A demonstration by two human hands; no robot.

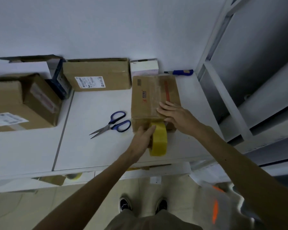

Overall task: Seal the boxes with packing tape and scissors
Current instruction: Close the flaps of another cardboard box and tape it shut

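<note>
A brown cardboard box (150, 97) with a red strip on top lies on the white table (93, 150), right of centre. My right hand (175, 113) presses flat on the box's near top edge, fingers straight. My left hand (143, 140) grips a yellow roll of packing tape (159, 140) held against the box's near side; a strip of tape runs from the roll up onto the box. Blue-handled scissors (114, 124) lie closed on the table just left of the box, blades pointing toward me and left.
More cardboard boxes stand at the left (20, 103) and at the back (98, 75), with a small white box (144, 67) behind the working box. A blue utility knife (181, 72) lies at the back right. Metal shelving (239, 80) borders the right side.
</note>
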